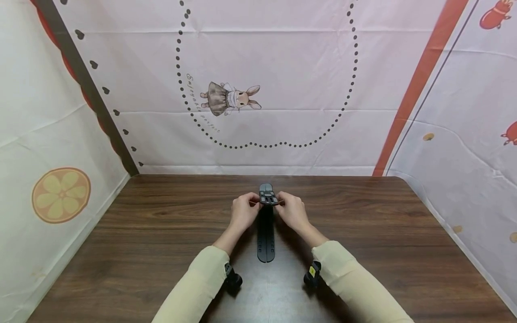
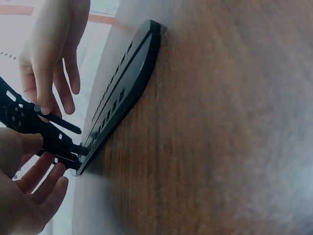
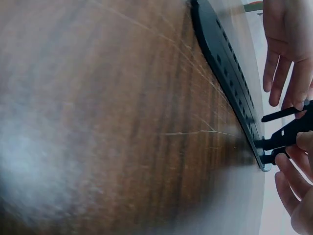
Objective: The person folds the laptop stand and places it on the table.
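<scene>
A black folding stand stands on the table, its long slotted base with rounded ends lying flat and pointing toward me. From its far end a hinged upper part rises at a slant. My left hand pinches the left edge of that part between thumb and fingers. On the opposite edge, my right hand pinches it in the same way. Both wrist views show a thin black bar sticking out beside the hinged arms. Some fingertips are hidden behind the stand in the head view.
The stand is near the far side of a brown wood-grain table. A printed cloth hangs behind the table and along both sides. Small black wrist cameras sit at both cuffs, close above the tabletop.
</scene>
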Demonstrator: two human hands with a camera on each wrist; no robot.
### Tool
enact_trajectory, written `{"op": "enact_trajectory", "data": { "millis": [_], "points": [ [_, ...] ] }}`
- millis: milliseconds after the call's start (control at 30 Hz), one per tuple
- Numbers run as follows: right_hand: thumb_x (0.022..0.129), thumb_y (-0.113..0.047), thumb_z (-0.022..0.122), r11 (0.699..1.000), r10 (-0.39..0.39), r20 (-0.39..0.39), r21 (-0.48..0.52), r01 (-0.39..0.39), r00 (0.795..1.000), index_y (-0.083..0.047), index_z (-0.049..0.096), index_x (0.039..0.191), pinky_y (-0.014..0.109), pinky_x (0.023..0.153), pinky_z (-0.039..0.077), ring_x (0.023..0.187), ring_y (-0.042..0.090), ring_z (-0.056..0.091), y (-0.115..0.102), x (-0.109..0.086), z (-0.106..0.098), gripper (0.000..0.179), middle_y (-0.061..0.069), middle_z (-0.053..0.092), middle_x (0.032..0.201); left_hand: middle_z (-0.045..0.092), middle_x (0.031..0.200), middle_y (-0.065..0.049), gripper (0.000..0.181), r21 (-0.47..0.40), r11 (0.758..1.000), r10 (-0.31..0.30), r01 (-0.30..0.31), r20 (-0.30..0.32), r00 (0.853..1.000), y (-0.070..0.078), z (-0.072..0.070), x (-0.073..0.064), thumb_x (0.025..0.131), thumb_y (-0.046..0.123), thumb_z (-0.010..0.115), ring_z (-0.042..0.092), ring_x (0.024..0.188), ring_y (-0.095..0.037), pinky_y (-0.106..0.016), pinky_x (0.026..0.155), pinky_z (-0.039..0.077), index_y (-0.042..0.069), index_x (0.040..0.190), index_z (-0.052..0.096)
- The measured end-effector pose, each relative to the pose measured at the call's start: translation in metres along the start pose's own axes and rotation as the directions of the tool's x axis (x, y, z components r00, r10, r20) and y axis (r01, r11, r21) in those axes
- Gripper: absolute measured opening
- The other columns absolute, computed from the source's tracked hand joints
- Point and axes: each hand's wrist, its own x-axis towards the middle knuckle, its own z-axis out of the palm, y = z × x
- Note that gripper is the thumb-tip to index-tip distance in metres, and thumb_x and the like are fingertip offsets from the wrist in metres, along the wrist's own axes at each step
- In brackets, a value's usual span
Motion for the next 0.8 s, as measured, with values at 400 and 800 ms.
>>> {"op": "enact_trajectory", "data": {
  "millis": [400,800],
  "points": [
    [0.076,-0.006,0.071,0.995,0.084,-0.032,-0.058,-0.086,0.996,-0.01,0.063,0.083,0.04,0.07,0.052,0.076,0.02,0.066,-0.0078,0.0056,-0.0001,0.012,0.005,0.069,0.084,0.07,0.081,-0.002,0.013,-0.002,1.0,0.012,-0.012,-0.093,0.996,0.0086,-0.0026,0.0042,0.079,0.007,0.068,0.066,0.074,-0.014,-0.034,0.072,0.051,0.011,0.091,0.066],
    [0.078,-0.007,0.067,0.994,0.107,-0.017,-0.006,-0.107,0.994,-0.011,0.064,0.1,0.04,0.079,0.051,0.085,0.017,0.067,-0.0095,0.0061,-0.0023,0.022,0.002,0.066,0.099,0.07,0.085,-0.002,0.013,-0.017,1.0,-0.015,0.014,-0.027,1.0,0.008,-0.0063,0.0037,0.081,0.009,0.068,0.066,0.078,-0.018,-0.035,0.074,0.05,0.011,0.093,0.068]
  ]
}}
